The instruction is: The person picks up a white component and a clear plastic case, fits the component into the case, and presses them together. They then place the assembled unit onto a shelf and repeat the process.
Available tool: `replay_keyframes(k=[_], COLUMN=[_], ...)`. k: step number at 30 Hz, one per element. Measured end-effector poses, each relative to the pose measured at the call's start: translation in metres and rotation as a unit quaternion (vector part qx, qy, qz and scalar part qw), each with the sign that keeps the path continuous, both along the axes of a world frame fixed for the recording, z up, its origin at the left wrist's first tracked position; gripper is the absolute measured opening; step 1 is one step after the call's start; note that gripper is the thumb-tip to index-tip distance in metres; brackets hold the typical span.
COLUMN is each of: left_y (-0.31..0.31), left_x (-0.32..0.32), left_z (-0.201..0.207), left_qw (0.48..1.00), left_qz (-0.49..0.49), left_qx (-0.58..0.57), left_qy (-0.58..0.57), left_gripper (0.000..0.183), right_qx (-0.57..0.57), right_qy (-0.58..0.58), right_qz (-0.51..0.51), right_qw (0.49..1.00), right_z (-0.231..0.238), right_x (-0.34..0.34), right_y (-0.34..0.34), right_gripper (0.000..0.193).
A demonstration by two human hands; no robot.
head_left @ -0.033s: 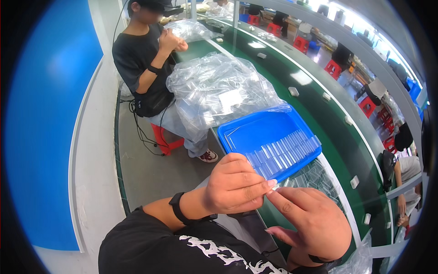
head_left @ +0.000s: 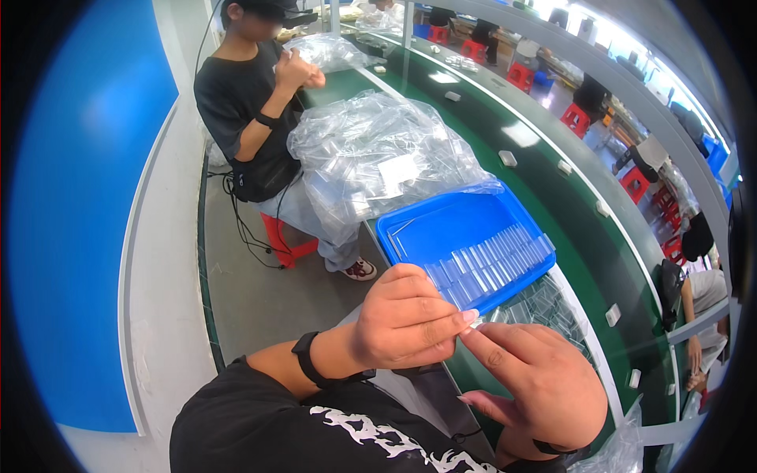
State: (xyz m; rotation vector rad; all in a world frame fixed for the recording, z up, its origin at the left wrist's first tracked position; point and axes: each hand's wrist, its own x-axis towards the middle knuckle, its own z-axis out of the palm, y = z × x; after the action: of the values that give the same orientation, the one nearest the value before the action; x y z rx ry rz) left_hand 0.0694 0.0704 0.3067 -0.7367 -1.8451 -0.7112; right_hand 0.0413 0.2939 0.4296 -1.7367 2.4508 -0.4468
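Observation:
My left hand is closed in a pinch at the near edge of a blue tray. What it pinches, if anything, is hidden by the fingers. Against its fingertips rests the index finger of my right hand. That hand's thumb stands apart, lower down, and I see nothing gripped in it. Clear plastic pieces, thin and oblong, lie side by side in rows along the tray's near side. More loose clear pieces are heaped beside the tray, partly behind my right hand.
A large clear bag of plastic parts lies beyond the tray. At the left sits a co-worker on a red stool, hands raised. A green conveyor belt carries scattered small white pieces. Metal frame bars run along the right.

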Motion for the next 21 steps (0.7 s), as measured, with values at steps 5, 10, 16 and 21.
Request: replay_keyframes(k=[5, 10, 16, 21], left_y=[-0.0001, -0.0059, -0.0053, -0.0035], left_x=[-0.0018, -0.0021, -0.0044, -0.0074], left_z=[0.0003, -0.0003, -0.0029, -0.0030], left_qw=[1.000, 0.999, 1.000, 0.999], left_qz=[0.003, -0.011, -0.023, -0.019], left_qx=[0.012, 0.026, 0.014, -0.005], left_qy=[0.008, -0.018, 0.000, 0.034], left_gripper=[0.035, 0.039, 0.040, 0.035], right_qx=[0.005, 0.003, 0.010, 0.000], right_qy=[0.001, -0.004, -0.004, -0.012], right_qz=[-0.003, 0.004, 0.010, 0.017], right_qw=[1.000, 1.000, 1.000, 1.000], right_z=[0.0003, 0.0028, 0.0044, 0.0074], right_x=[-0.0005, -0.0005, 0.0000, 0.0007], right_y=[-0.0018, -0.0012, -0.0040, -0.0013], right_gripper=[0.067, 0.066, 0.064, 0.061])
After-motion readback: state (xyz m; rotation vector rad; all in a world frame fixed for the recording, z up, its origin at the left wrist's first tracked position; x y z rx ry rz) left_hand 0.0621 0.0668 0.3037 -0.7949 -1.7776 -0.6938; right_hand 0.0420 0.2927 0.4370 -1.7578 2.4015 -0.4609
